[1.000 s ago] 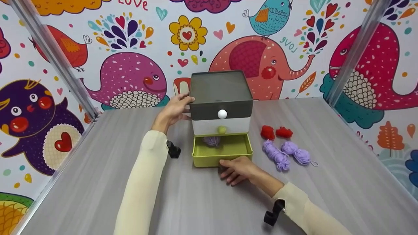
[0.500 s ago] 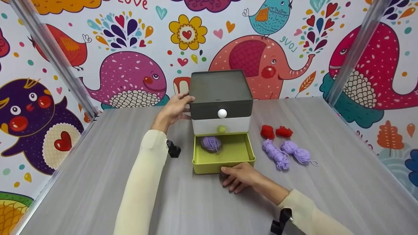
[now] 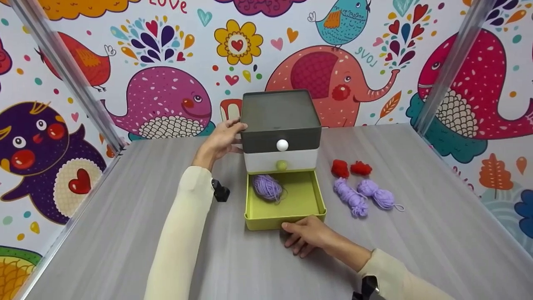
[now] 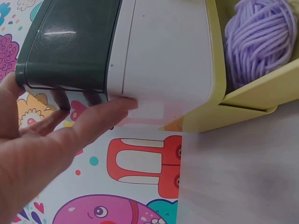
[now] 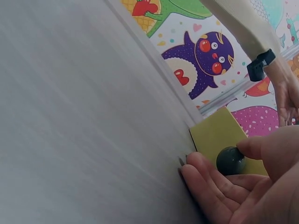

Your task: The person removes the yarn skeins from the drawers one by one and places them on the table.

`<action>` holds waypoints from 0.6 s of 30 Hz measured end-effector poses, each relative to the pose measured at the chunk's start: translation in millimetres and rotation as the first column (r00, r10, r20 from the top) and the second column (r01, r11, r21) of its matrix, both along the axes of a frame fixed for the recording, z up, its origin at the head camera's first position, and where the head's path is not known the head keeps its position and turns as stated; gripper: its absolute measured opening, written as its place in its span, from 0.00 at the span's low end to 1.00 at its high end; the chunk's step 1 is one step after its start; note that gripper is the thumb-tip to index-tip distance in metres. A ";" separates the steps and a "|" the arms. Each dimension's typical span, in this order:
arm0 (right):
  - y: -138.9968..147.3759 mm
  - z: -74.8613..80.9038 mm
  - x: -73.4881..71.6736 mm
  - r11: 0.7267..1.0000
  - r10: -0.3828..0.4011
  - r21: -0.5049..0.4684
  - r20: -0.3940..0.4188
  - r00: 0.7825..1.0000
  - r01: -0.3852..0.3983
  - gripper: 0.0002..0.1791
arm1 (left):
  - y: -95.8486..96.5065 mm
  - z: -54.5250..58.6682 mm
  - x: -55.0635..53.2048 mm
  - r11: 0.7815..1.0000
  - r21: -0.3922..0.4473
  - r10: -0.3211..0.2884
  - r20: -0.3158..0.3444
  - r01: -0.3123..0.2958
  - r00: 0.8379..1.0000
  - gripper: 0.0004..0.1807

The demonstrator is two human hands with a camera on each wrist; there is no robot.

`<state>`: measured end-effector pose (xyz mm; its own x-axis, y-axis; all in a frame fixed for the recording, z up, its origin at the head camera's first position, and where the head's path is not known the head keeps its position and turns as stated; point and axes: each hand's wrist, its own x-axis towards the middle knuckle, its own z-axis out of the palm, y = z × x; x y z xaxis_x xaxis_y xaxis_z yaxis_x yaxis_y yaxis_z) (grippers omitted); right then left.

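Note:
A small stacked drawer box (image 3: 281, 110) has a dark grey top tier and a white middle tier (image 3: 300, 161). Its lowest drawer, yellow-green (image 3: 300, 200), is pulled out, and a ball of purple yarn (image 3: 267, 188) lies at its back left. My left hand (image 3: 222, 139) rests against the left side of the box, fingers extended along it, as the left wrist view also shows. My right hand (image 3: 310, 236) is at the front of the drawer. In the right wrist view, its thumb and fingers pinch the round dark knob (image 5: 231, 161).
Right of the box lie two red yarn bundles (image 3: 340, 168), a purple yarn skein (image 3: 352, 198) and a second purple bundle (image 3: 377, 194) with a loop. The grey table (image 3: 433, 233) meets patterned walls with metal posts (image 3: 443, 68).
My right hand has drawn the lower drawer further out toward me, so the purple yarn ball inside shows fully. The left hand has stayed at the side of the box.

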<state>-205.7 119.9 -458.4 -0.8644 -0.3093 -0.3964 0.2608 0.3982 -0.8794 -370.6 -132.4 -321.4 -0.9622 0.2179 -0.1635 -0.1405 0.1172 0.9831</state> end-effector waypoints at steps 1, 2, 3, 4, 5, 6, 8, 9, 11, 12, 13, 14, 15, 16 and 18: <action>0.1 0.3 1.2 1.000 0.000 -0.003 0.003 1.000 0.000 0.26 | -0.1 0.0 -0.3 1.000 0.001 0.000 0.001 0.000 1.000 0.37; 0.5 0.6 2.4 1.000 0.001 -0.006 0.007 1.000 -0.001 0.26 | -0.1 0.0 -0.4 1.000 0.001 -0.001 0.001 0.001 1.000 0.37; 0.8 0.7 3.4 1.000 0.002 -0.014 0.011 1.000 -0.002 0.26 | -0.1 -0.1 -0.7 1.000 0.003 -0.003 0.000 0.003 1.000 0.37; 1.2 0.6 4.3 1.000 0.003 -0.022 0.016 1.000 -0.002 0.26 | 0.0 -0.2 -0.7 1.000 0.005 -0.004 -0.001 0.004 1.000 0.37; 1.8 0.4 5.3 1.000 0.006 -0.031 0.018 1.000 -0.005 0.26 | 0.1 -0.1 -0.6 1.000 0.008 -0.005 -0.002 0.005 1.000 0.37; 2.4 0.3 6.5 0.999 0.009 -0.036 0.020 1.000 -0.009 0.26 | 0.1 0.0 -0.3 1.000 0.009 -0.006 -0.003 0.006 1.000 0.37; 3.2 0.1 8.3 0.999 0.013 -0.043 0.022 1.000 -0.012 0.26 | -0.1 0.1 0.2 1.000 0.012 -0.009 -0.005 0.009 1.000 0.37; 3.2 0.2 9.0 0.999 0.014 -0.046 0.025 1.000 -0.013 0.26 | -0.2 0.2 0.3 1.000 0.014 -0.010 -0.006 0.010 1.000 0.37; 3.7 0.2 10.9 0.999 0.017 -0.045 0.025 1.000 -0.016 0.26 | -0.3 0.2 0.4 1.000 0.014 -0.006 -0.005 0.007 1.000 0.37; 3.8 0.2 11.6 0.999 0.018 -0.046 0.027 0.999 -0.017 0.26 | -0.4 0.3 0.4 1.000 0.014 -0.005 -0.005 0.005 1.000 0.37; 3.8 0.2 12.2 0.999 0.018 -0.047 0.029 0.999 -0.017 0.26 | -0.5 0.3 0.4 1.000 0.012 -0.003 -0.005 0.003 1.000 0.37; 3.9 0.2 13.0 0.999 0.020 -0.048 0.030 0.999 -0.019 0.26 | -0.6 0.1 0.4 1.000 0.011 -0.002 -0.005 0.002 1.000 0.37; 4.1 0.1 13.7 0.999 0.022 -0.049 0.031 0.999 -0.020 0.26 | -0.6 0.1 0.4 1.000 0.009 -0.001 -0.004 0.001 1.000 0.37; 4.1 -0.1 14.2 0.998 0.023 -0.051 0.031 0.999 -0.022 0.26 | -0.7 -0.1 0.4 1.000 0.007 -0.001 -0.003 0.001 1.000 0.37; 4.0 -0.2 14.7 0.998 0.022 -0.051 0.033 0.999 -0.020 0.26 | -0.7 -0.1 0.6 1.000 0.005 -0.002 -0.003 0.002 1.000 0.36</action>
